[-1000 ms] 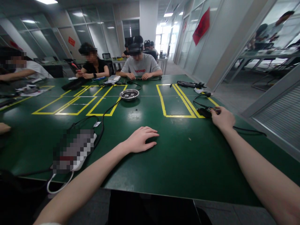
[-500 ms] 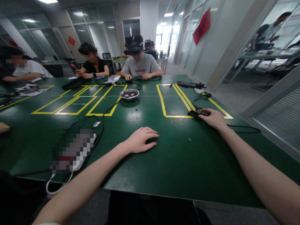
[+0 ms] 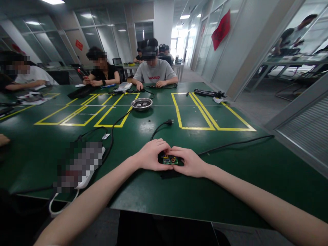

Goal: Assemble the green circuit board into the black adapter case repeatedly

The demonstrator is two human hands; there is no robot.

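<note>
Where hands (image 3: 151,156) (image 3: 192,162) meet — they hold a circuit board (image 3: 167,161).

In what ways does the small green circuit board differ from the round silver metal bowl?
The small green circuit board sits between the left hand and the right hand, partly hidden by them; the round silver metal bowl stands untouched, farther away, on the green table. The board carries copper-coloured coils; the bowl holds shiny metal pieces. Shared: both have small parts showing.

A metal bowl (image 3: 141,109) stands on the green table (image 3: 192,198) near yellow tape (image 3: 109,126)
</note>
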